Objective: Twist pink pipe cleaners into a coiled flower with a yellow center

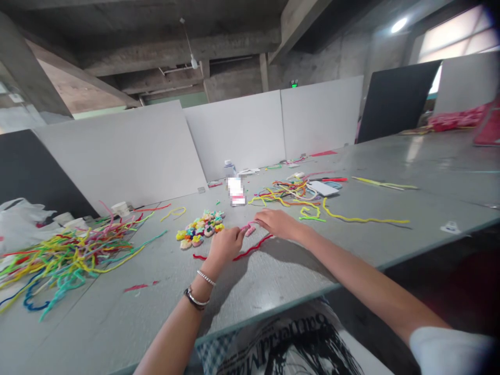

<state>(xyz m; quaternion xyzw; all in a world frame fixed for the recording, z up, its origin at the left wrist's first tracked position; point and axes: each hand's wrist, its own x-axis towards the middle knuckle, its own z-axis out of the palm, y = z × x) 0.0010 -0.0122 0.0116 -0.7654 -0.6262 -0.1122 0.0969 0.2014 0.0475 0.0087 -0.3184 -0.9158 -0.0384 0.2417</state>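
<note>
We have a pink pipe cleaner (250, 227) pinched between both hands at mid-counter: the left hand (226, 244) clenched on its near end, the right hand (278, 223) closing its grip on the far end. A red strand (250, 251) lies just beneath. We would keep each twist tight and small. The grey counter (273, 281) carries finished coils (200, 229), a loose pile (66, 255), and white partitions (234, 130) behind.
</note>
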